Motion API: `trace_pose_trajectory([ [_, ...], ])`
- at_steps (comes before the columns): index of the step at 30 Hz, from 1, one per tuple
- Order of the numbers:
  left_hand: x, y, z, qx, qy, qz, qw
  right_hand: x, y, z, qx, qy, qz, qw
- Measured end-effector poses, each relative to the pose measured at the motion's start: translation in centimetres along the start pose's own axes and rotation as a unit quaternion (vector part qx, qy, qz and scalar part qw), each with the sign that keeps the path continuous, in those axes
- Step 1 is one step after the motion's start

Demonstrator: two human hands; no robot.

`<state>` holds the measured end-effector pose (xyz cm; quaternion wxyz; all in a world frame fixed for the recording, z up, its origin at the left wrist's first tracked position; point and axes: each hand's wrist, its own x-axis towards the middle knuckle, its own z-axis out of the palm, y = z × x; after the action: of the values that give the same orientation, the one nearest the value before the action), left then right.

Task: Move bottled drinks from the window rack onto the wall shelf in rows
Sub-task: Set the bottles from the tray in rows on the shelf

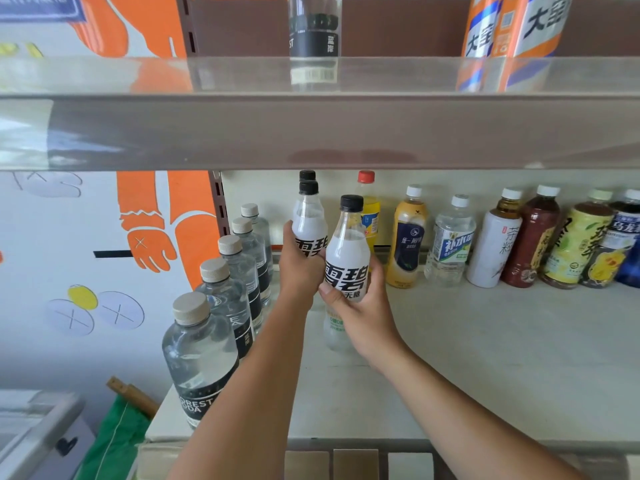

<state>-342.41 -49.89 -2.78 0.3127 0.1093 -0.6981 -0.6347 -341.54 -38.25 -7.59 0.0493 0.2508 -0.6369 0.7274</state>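
Observation:
Two clear black-capped soda bottles with white labels are in my hands above the cream wall shelf [485, 358]. My left hand [299, 268] grips the rear bottle [309, 220], which stands just in front of a third black-capped bottle [307, 175] at the back. My right hand [360, 306] grips the nearer bottle [348, 251] around its label, right beside the left one. Whether either bottle's base touches the shelf is hidden by my hands.
A row of several clear water bottles [239, 268] runs front to back along the shelf's left side. Assorted drinks [450, 240] line the back wall to the right. A glass upper shelf [311, 133] hangs overhead, carrying a clear bottle [313, 36].

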Motion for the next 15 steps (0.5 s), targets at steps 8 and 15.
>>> trace_pose_trajectory([
  [8, 0.3, -0.3, 0.1, 0.063, 0.032, 0.010, 0.997, -0.2, 0.2, -0.3, 0.007, -0.011, 0.001, 1.000],
  [15, -1.3, 1.6, -0.2, 0.006, 0.063, -0.030, 0.998, 0.0, 0.1, -0.1, -0.008, -0.023, -0.008, 1.000],
])
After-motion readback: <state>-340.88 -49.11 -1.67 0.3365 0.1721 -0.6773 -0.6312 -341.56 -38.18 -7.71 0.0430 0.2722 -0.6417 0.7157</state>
